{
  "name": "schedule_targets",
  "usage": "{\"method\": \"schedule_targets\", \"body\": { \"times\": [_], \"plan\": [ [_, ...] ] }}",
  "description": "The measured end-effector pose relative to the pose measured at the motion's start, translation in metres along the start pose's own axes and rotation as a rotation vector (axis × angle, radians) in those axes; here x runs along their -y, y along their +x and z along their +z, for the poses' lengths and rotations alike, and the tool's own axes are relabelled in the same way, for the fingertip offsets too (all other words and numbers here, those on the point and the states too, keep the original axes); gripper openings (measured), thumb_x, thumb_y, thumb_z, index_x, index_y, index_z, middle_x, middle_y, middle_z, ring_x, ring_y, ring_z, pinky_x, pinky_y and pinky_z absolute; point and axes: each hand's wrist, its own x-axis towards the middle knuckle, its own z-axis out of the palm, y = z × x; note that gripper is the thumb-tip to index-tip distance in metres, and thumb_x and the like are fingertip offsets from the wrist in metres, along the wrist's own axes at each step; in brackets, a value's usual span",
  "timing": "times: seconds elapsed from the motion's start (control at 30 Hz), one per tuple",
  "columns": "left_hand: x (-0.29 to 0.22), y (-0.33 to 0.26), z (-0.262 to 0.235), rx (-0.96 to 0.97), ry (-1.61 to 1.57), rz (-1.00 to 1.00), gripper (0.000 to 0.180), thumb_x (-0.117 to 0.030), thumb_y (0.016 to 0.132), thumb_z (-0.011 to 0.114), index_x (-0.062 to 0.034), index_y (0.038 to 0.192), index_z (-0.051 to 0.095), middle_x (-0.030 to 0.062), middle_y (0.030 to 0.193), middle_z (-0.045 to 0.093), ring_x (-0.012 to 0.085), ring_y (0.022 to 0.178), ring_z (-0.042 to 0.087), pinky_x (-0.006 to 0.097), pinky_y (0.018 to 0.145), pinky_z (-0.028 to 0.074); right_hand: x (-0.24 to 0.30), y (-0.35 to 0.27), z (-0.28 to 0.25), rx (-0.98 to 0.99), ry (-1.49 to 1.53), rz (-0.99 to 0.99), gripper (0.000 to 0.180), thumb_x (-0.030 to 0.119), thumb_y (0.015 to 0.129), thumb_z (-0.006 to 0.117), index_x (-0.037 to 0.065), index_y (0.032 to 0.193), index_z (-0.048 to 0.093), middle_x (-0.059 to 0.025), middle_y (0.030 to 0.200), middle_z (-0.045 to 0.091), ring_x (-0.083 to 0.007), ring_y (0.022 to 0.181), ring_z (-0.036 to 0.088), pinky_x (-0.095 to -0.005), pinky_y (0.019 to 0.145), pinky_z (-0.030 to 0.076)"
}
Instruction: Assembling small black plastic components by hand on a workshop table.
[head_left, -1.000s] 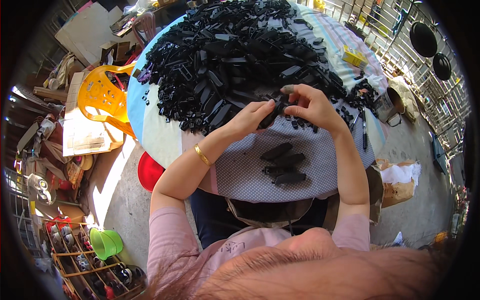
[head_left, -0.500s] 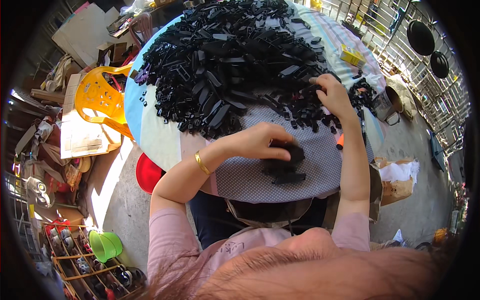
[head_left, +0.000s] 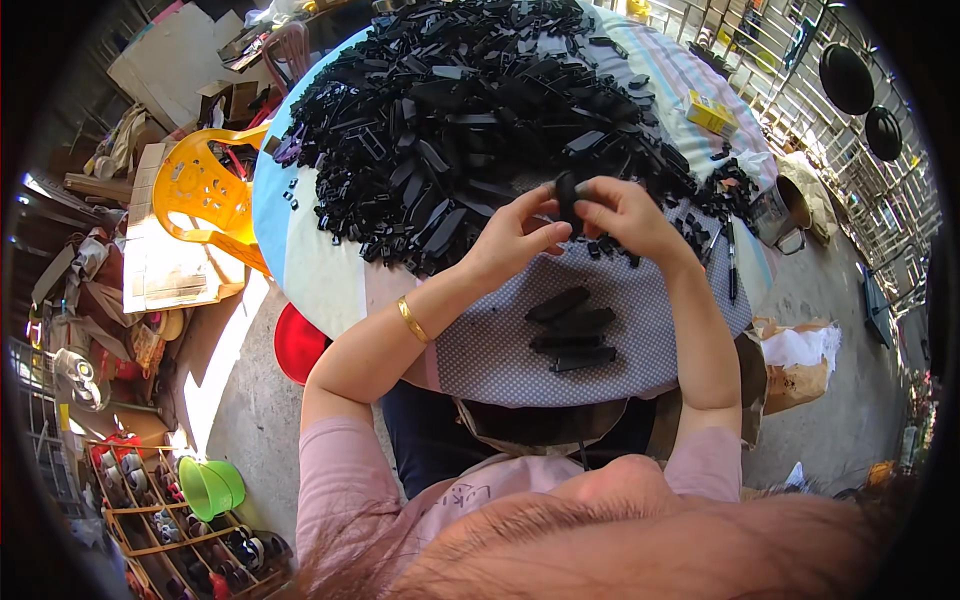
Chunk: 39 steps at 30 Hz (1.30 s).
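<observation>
In front of the heap, my left hand (head_left: 518, 238) and my right hand (head_left: 628, 218) meet around a small dark black plastic piece (head_left: 567, 192). The right thumb and fingers pinch it; the left fingers close on its other side, the left thumb a little lower. Part of the piece is hidden by the fingers. Nearer to me, several long black plastic pieces (head_left: 572, 322) lie roughly side by side on the dotted cloth (head_left: 480, 350). Behind my hands spreads a large heap of black plastic parts (head_left: 440, 120), long flat ones mixed with small ones.
A black pen (head_left: 732, 262) lies to the right of my right forearm. Beyond it stand a metal mug (head_left: 783, 210) and a small yellow box (head_left: 711, 113). A yellow plastic chair (head_left: 200, 190) and a red stool (head_left: 298, 345) are left of the table, an open paper bag (head_left: 800, 365) right.
My left hand has left the long pieces near the table edge and moved up and away. My right hand has come left from the heap's right side. Both now meet at one piece.
</observation>
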Motion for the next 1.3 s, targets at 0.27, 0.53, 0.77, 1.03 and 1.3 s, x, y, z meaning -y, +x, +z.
{"method": "schedule_targets", "body": {
  "times": [0.27,0.53,0.77,1.03,1.3],
  "plan": [
    [-0.006,-0.003,0.001,-0.085,0.232,0.055,0.037,-0.015,0.085,0.059,-0.0011,0.118,0.050,0.0018,0.093,0.060,0.0064,0.078,0.053,0.020,0.065,0.044,-0.004,-0.012,-0.060,-0.409,-0.810,0.007,0.023,0.018,0.074,0.066,0.000,0.088,0.064,-0.0114,0.075,0.063,-0.0191,0.067,0.061,-0.0279,0.063,0.046],
    [-0.005,-0.003,-0.002,-0.063,0.132,-0.052,0.031,-0.014,0.086,0.056,-0.0009,0.114,0.052,0.0026,0.090,0.059,0.0098,0.080,0.055,0.025,0.073,0.048,-0.022,-0.007,-0.061,-0.215,-1.024,0.199,0.023,0.021,0.072,0.068,0.004,0.087,0.066,-0.0127,0.076,0.063,-0.0231,0.072,0.062,-0.0317,0.065,0.047],
    [-0.008,-0.001,-0.005,-0.039,-0.305,-0.032,0.036,-0.012,0.089,0.050,-0.0039,0.123,0.043,0.0053,0.097,0.057,0.0127,0.085,0.058,0.029,0.074,0.050,-0.001,-0.005,-0.011,-0.196,-0.188,-0.153,0.025,0.010,0.086,0.054,0.002,0.110,0.060,-0.0030,0.082,0.062,-0.0072,0.066,0.055,-0.0195,0.057,0.045],
    [-0.006,0.001,-0.006,0.007,-0.421,-0.120,0.032,-0.019,0.094,0.043,-0.0063,0.123,0.043,0.0015,0.099,0.053,0.0076,0.083,0.053,0.024,0.071,0.047,0.014,-0.011,0.027,-0.252,-0.098,-0.260,0.017,0.009,0.082,0.063,-0.002,0.094,0.060,-0.0007,0.074,0.059,-0.0047,0.061,0.050,-0.0188,0.054,0.042],
    [0.000,0.000,-0.001,-0.150,-0.094,0.082,0.028,-0.018,0.093,0.046,-0.0022,0.116,0.048,0.0000,0.086,0.055,0.0044,0.072,0.050,0.019,0.059,0.043,0.017,-0.014,0.044,-0.286,-0.524,-0.538,0.011,0.004,0.077,0.060,-0.002,0.083,0.054,-0.0151,0.072,0.053,-0.0332,0.065,0.054,-0.0379,0.057,0.044]
  ]
}}
